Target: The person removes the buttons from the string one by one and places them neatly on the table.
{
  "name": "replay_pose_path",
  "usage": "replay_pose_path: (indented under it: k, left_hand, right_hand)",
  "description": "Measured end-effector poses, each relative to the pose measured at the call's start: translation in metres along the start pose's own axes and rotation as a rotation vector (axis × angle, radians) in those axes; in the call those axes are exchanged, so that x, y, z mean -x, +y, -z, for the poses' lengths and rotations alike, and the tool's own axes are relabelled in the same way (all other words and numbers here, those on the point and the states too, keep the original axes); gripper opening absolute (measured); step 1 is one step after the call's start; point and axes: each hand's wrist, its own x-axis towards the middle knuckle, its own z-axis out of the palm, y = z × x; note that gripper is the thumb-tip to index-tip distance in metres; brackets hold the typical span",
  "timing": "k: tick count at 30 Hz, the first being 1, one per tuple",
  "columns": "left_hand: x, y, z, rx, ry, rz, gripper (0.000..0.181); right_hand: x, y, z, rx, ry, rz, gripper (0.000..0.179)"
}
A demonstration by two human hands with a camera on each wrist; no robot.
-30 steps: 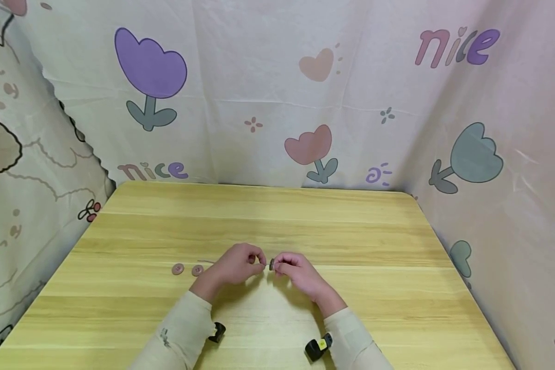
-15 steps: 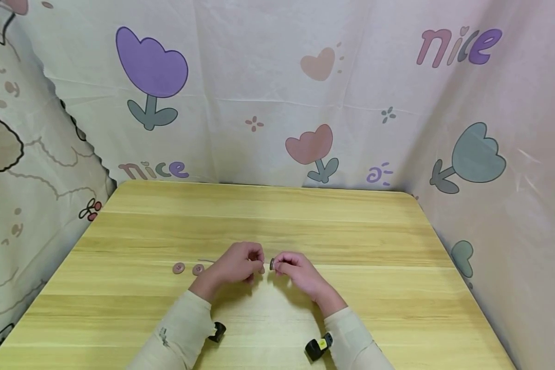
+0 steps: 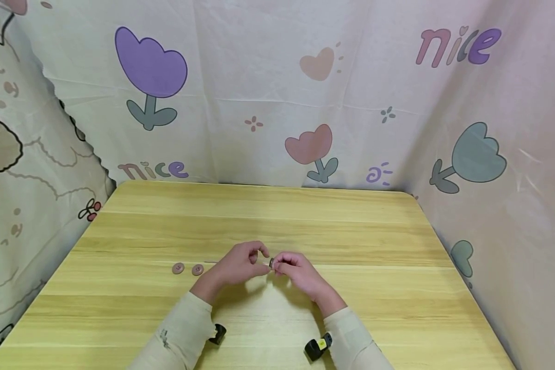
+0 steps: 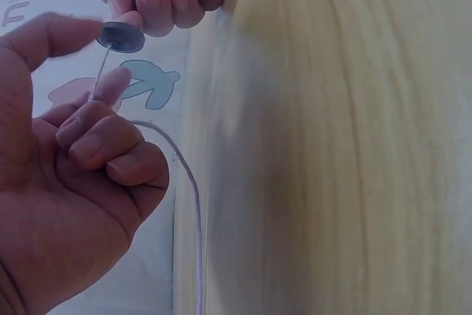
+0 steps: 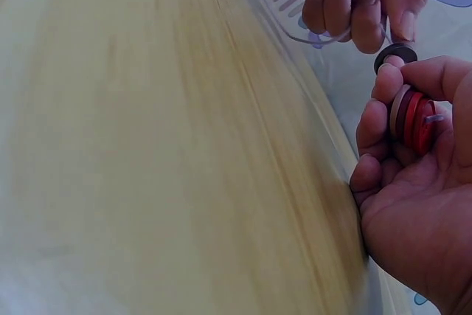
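Over the middle of the table, my right hand (image 3: 300, 270) pinches a dark button (image 4: 122, 36) between thumb and fingertip. Below that pinch, its curled fingers hold a stack of red, maroon and pale buttons (image 5: 414, 119), with a short cord end poking out of the outer red one. My left hand (image 3: 240, 263) has its thumb tip at the dark button's rim. A pale cord (image 4: 193, 182) runs from the dark button's hole into the left hand's curled fingers, then trails down beyond them. In the head view the left hand hides most of the cord.
Two pinkish-brown buttons, a left one (image 3: 178, 268) and a right one (image 3: 197, 270), lie flat on the wooden table (image 3: 351, 226) left of the hands. A printed cloth (image 3: 240, 67) hangs behind and at both sides. Black wrist cameras sit below both sleeves.
The left hand drew slightly left from the dark button, then came back to it with thumb and index finger spread. The cord's visible tail shifted right. The right hand stays put.
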Motion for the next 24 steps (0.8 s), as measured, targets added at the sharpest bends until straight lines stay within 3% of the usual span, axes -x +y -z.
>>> replay_pose_path:
  k: [3,9,16,24]
  left_hand:
    - [-0.0002,0.0,-0.0008,-0.03,0.005,-0.023,0.034]
    - [-0.0014,-0.0005,-0.0028,-0.06,0.017,-0.071,0.028]
    - [-0.0004,-0.0026,-0.0017,-0.056,0.026,-0.05,0.022]
    - [0.0032,-0.0038,0.0025,-0.056,0.03,-0.012,0.027]
  right_hand:
    - [0.0002,-0.0003,0.0001,-0.003,-0.005,0.007,0.019]
    - [0.0,0.0001,0.0001,-0.005,-0.006,0.009,0.017]
    - [-0.0007,0.0015,0.0002,-0.016,0.0,0.0,0.018]
    - [-0.0008,0.0022,0.0,0.002,0.007,-0.01,0.019]
